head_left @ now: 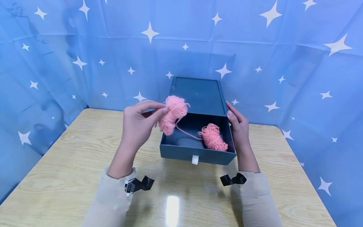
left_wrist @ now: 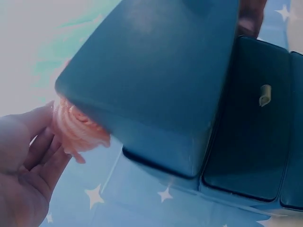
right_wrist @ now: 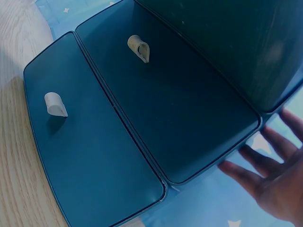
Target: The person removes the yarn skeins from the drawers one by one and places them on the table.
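Note:
My left hand (head_left: 141,121) pinches a pale pink skein of yarn (head_left: 173,115) between thumb and fingers, above the left part of a pulled-out drawer (head_left: 181,153). In the left wrist view this skein (left_wrist: 78,127) shows beside the drawer's outer wall. A second, deeper pink skein of yarn (head_left: 214,138) lies inside the drawer on the right. A loose strand runs between the two skeins. The drawer belongs to a dark teal drawer box (head_left: 197,94). My right hand (head_left: 239,126) touches the box's right side; in the right wrist view its fingers (right_wrist: 241,175) are fairly straight.
Below the pulled-out drawer are closed drawer fronts (right_wrist: 175,104) with white pull tabs (right_wrist: 138,48). The open drawer has its own white tab (head_left: 195,160). The box stands on a light wooden table (head_left: 85,157), near a blue star-patterned curtain (head_left: 195,41) behind it.

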`<state>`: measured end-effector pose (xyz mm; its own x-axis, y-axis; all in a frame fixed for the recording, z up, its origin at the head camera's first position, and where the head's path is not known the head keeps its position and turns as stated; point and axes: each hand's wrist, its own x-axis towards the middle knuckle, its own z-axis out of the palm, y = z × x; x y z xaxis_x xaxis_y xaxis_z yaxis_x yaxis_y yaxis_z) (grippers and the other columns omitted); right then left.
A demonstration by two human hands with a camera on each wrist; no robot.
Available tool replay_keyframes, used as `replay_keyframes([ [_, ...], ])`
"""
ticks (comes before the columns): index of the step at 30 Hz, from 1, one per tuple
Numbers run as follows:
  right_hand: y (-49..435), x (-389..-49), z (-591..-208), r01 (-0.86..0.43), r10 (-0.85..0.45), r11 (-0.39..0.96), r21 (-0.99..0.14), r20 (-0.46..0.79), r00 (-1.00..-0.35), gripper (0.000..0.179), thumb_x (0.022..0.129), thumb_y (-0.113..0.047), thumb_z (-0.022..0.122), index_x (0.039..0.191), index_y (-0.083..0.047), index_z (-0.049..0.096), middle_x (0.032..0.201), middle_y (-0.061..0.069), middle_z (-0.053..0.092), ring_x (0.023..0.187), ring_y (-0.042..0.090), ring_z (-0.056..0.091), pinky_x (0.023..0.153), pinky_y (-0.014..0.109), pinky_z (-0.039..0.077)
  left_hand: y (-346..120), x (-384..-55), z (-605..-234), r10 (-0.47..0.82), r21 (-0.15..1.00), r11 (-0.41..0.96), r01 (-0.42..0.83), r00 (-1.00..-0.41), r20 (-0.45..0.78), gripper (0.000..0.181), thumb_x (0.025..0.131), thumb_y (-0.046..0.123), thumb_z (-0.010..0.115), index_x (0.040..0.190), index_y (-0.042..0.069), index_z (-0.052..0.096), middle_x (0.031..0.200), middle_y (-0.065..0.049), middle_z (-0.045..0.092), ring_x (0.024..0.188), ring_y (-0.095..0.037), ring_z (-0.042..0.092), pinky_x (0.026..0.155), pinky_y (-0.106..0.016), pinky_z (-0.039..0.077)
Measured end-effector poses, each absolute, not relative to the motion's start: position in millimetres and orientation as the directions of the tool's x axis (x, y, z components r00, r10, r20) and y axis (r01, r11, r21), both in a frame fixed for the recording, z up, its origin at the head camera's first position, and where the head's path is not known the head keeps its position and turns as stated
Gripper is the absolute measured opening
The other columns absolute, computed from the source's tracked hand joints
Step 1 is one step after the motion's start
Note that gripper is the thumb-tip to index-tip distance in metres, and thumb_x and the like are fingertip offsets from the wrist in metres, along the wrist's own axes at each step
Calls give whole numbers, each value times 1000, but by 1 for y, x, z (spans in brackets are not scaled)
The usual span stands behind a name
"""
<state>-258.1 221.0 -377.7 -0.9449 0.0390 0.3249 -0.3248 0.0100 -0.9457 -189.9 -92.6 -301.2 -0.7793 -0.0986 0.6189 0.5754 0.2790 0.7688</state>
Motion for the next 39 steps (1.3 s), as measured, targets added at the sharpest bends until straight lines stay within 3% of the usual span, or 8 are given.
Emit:
replay_keyframes([
  [3, 219, -257, -379, -329, 34, 9, -944, 329, -944, 45, 102, -28, 52, 147, -22, 54, 155, 4, 51, 140, 18, 50, 103, 16, 48, -103, -187, -313, -212, 818, 238, 524, -794, 570, 11, 85, 8, 81, 93, 1, 80, 86, 2, 77, 73, -7, 67, 71, -17, 58],
  [7, 216, -254, -380, -320, 31, 28, -947, 321, -947, 45, 103, -29, 52, 147, -23, 54, 154, 4, 51, 139, 18, 51, 108, 22, 47, -112, -184, -324, -316, 867, 195, 458, -808, 497, 13, 86, 10, 81, 94, 1, 80, 81, 20, 71, 69, -6, 63, 63, -14, 53],
  [14, 216, -252, -377, -318, 49, 46, -947, 320, -946, 45, 103, -28, 51, 147, -21, 54, 157, 5, 48, 146, 22, 44, 123, 42, 33, -111, -190, -323, -365, 842, 158, 515, -762, 534, 16, 86, 11, 81, 96, -1, 80, 81, 18, 73, 70, -9, 64, 61, -15, 50],
  [23, 218, -256, -379, -326, 55, 37, -945, 327, -943, 44, 103, -26, 50, 146, -22, 55, 156, 5, 49, 144, 21, 46, 122, 37, 36, -110, -199, -322, -495, 749, -308, 587, -771, 400, 7, 86, 0, 77, 92, 3, 79, 77, -1, 75, 69, -8, 71, 73, -25, 62],
  [27, 219, -258, -378, -333, 63, 44, -942, 335, -940, 44, 102, -27, 50, 146, -23, 55, 156, 4, 50, 144, 22, 46, 123, 43, 33, -119, -202, -320, -534, 692, -398, 602, -766, 359, 8, 86, -3, 76, 90, 3, 79, 77, -5, 75, 67, -8, 70, 69, -22, 61],
  [31, 220, -259, -376, -341, 73, 47, -939, 344, -936, 44, 103, -26, 50, 146, -22, 56, 155, 5, 51, 144, 22, 47, 123, 45, 34, -130, -205, -321, -577, 728, -295, 619, -723, 381, 6, 85, -2, 77, 90, 2, 79, 76, -3, 75, 67, -8, 69, 70, -22, 61],
  [35, 220, -260, -375, -345, 69, 56, -937, 349, -935, 43, 103, -26, 50, 145, -22, 56, 154, 4, 52, 143, 21, 48, 121, 39, 38, -142, -210, -328, -606, 797, -73, 600, -661, 442, 12, 84, 7, 81, 92, -2, 79, 74, 5, 75, 68, -6, 67, 69, -18, 57],
  [39, 221, -259, -376, -345, 70, 59, -937, 349, -935, 43, 103, -26, 50, 145, -21, 56, 154, 5, 52, 141, 20, 50, 116, 30, 42, -148, -218, -340, -587, 866, 121, 485, -669, 456, 20, 87, 16, 81, 96, -1, 79, 76, 14, 74, 75, -4, 67, 62, -15, 50],
])
